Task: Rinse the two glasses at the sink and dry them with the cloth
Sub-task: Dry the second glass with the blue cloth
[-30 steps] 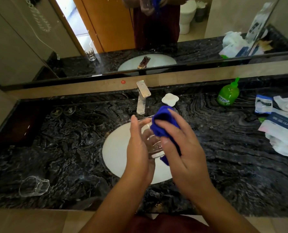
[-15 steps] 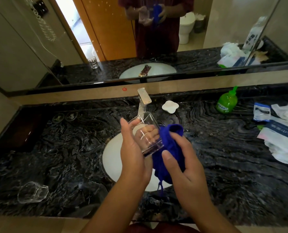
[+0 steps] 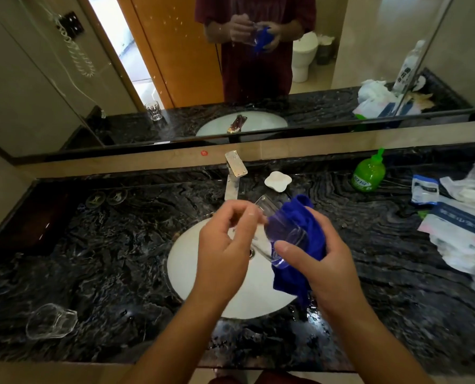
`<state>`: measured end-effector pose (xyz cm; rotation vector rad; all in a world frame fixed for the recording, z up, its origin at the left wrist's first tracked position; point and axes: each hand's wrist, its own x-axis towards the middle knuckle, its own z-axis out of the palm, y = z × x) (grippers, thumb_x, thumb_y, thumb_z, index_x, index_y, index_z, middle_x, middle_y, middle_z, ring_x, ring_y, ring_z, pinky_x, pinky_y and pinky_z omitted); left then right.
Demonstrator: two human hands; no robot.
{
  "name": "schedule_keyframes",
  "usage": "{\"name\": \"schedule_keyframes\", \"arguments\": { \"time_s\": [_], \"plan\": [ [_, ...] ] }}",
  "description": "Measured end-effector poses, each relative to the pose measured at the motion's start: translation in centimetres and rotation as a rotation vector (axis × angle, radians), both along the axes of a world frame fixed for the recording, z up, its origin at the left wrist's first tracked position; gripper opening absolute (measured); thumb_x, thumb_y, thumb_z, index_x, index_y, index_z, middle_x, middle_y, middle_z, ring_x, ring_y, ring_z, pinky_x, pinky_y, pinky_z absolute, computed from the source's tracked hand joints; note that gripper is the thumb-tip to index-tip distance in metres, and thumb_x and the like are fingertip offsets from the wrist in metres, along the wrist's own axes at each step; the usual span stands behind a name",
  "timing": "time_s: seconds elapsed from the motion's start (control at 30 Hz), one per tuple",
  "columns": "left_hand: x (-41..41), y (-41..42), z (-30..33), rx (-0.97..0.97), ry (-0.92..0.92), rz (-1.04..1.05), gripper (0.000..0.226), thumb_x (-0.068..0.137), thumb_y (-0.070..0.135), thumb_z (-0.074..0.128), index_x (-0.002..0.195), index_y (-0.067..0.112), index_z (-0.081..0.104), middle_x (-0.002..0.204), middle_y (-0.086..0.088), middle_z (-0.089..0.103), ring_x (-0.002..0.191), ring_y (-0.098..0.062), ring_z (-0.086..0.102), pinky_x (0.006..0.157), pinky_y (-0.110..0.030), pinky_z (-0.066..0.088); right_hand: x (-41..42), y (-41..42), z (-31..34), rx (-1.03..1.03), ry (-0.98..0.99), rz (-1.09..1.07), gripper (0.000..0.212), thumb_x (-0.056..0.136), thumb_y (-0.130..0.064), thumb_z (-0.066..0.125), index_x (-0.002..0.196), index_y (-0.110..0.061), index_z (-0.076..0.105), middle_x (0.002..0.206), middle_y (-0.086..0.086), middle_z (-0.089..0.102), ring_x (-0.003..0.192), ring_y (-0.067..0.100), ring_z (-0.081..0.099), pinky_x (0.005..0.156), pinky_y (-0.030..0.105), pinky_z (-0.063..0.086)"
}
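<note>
While both hands work over the sink, the scene reads thus:

Left hand: the left hand (image 3: 225, 239), in the centre of the frame, curls its fingers round the rim end of a clear, straight-sided drinking glass (image 3: 279, 231) and pinches it.
Right hand: the right hand (image 3: 322, 261), right of centre, grips a bright blue cloth (image 3: 305, 225) that wraps the far side of the glass, with its thumb pressed on the glass near the thick base.
Held glass: tilted, in the air above the white oval sink basin (image 3: 192, 261), mouth toward the upper part of the frame.
Second glass: a clear faceted tumbler (image 3: 50, 321) lies on its side on the black veined marble counter (image 3: 114, 245), at the lower left, well apart from the hands.
Tap: a chrome flat-topped tap (image 3: 235, 173) stands behind the basin, upper centre.
Other things: a small white dish (image 3: 277, 180) sits just right of the tap; a green pump bottle (image 3: 369, 173) stands at the upper right; white plastic bags and packets (image 3: 463, 217) lie at the right edge.
</note>
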<state>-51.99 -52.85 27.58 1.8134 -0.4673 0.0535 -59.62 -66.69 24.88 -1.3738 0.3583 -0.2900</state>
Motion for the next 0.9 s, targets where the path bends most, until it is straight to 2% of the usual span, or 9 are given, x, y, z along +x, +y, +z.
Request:
{"name": "schedule_keyframes", "arguments": {
  "time_s": [0.13, 0.23, 0.33, 0.43, 0.53, 0.67, 0.77, 0.83, 0.9],
  "plan": [
    [0.9, 0.4, 1.5, 0.137, 0.238, -0.19, 0.032, 0.103, 0.036, 0.054, 0.091, 0.012, 0.069, 0.086, 0.0, 0.077, 0.084, -0.015, 0.072, 0.074, -0.029, 0.055, -0.7, 0.0, 0.4, -0.279, -0.082, 0.04, 0.067, 0.069, -0.037, 0.087, 0.126, -0.053, 0.056, 0.126, -0.015, 0.065, 0.111, 0.012, 0.068, 0.091, 0.031, 0.058],
    [0.9, 0.5, 2.3, 0.054, 0.373, -0.267, 0.038, 0.104, 0.038, 0.047, 0.092, 0.006, 0.063, 0.075, -0.01, 0.076, 0.075, -0.023, 0.07, 0.078, -0.041, 0.054, -0.9, 0.0, 0.8, -0.414, -0.159, 0.066, 0.062, 0.071, -0.046, 0.081, 0.128, -0.048, 0.056, 0.129, -0.018, 0.057, 0.116, 0.011, 0.063, 0.093, 0.025, 0.055],
    [0.1, 0.2, 2.7, -0.075, 0.382, -0.301, 0.035, 0.1, 0.039, 0.045, 0.09, 0.008, 0.06, 0.064, -0.008, 0.071, 0.066, -0.02, 0.066, 0.075, -0.037, 0.054, -1.1, -0.3, 1.6, -0.478, -0.191, 0.078, 0.058, 0.075, -0.047, 0.076, 0.13, -0.044, 0.056, 0.131, -0.018, 0.055, 0.12, 0.009, 0.059, 0.093, 0.018, 0.051],
    [-0.3, 0.1, 2.4, -0.215, 0.38, -0.269, 0.038, 0.097, 0.037, 0.046, 0.089, 0.002, 0.06, 0.055, -0.007, 0.066, 0.054, -0.017, 0.063, 0.065, -0.024, 0.053, -1.3, -1.1, 2.8, -0.285, -0.215, 0.143, 0.039, 0.08, -0.046, 0.063, 0.119, -0.046, 0.067, 0.13, -0.018, 0.06, 0.118, 0.012, 0.063, 0.093, 0.026, 0.052],
    [-0.3, 0.0, 1.7, -0.357, 0.454, -0.274, 0.036, 0.102, 0.035, 0.047, 0.083, 0.01, 0.064, 0.047, -0.009, 0.061, 0.046, -0.016, 0.058, 0.061, -0.018, 0.049, -1.2, -1.9, 3.8, -0.052, -0.274, 0.206, 0.037, 0.086, -0.049, 0.062, 0.115, -0.029, 0.075, 0.137, -0.007, 0.063, 0.125, 0.024, 0.062, 0.102, 0.046, 0.052],
    [-0.8, -0.6, 0.3, -0.551, 0.613, -0.379, 0.033, 0.097, 0.034, 0.049, 0.076, 0.015, 0.065, 0.044, -0.006, 0.058, 0.041, -0.015, 0.056, 0.06, -0.025, 0.049, -0.2, -1.5, 4.3, 0.081, -0.294, 0.221, 0.035, 0.097, -0.042, 0.055, 0.107, -0.019, 0.079, 0.137, 0.0, 0.066, 0.123, 0.021, 0.066, 0.096, 0.03, 0.055],
    [-1.1, -1.3, -0.8, -0.627, 0.703, -0.301, 0.03, 0.099, 0.033, 0.052, 0.09, 0.011, 0.07, 0.068, -0.016, 0.061, 0.06, -0.021, 0.062, 0.07, -0.037, 0.051, 0.7, -0.8, 3.7, 0.256, -0.263, 0.175, 0.038, 0.095, -0.037, 0.047, 0.099, -0.024, 0.082, 0.115, 0.0, 0.077, 0.104, 0.015, 0.074, 0.083, 0.024, 0.058],
    [-1.1, -1.8, -0.8, -0.717, 0.78, -0.206, 0.033, 0.102, 0.033, 0.052, 0.096, 0.007, 0.072, 0.086, -0.017, 0.06, 0.071, -0.024, 0.064, 0.073, -0.037, 0.056, 1.1, -0.1, 2.9, 0.39, -0.224, 0.112, 0.04, 0.094, -0.037, 0.045, 0.109, -0.02, 0.078, 0.112, 0.007, 0.077, 0.104, 0.02, 0.074, 0.086, 0.03, 0.059],
    [-0.9, -2.3, -0.6, -0.783, 0.849, -0.141, 0.045, 0.105, 0.033, 0.046, 0.087, 0.007, 0.078, 0.082, -0.016, 0.071, 0.073, -0.02, 0.071, 0.072, -0.033, 0.059, 0.9, 0.8, 2.3, 0.494, -0.216, 0.054, 0.046, 0.096, -0.035, 0.046, 0.13, -0.012, 0.066, 0.127, 0.011, 0.072, 0.119, 0.024, 0.068, 0.102, 0.038, 0.054]
  ]
}}
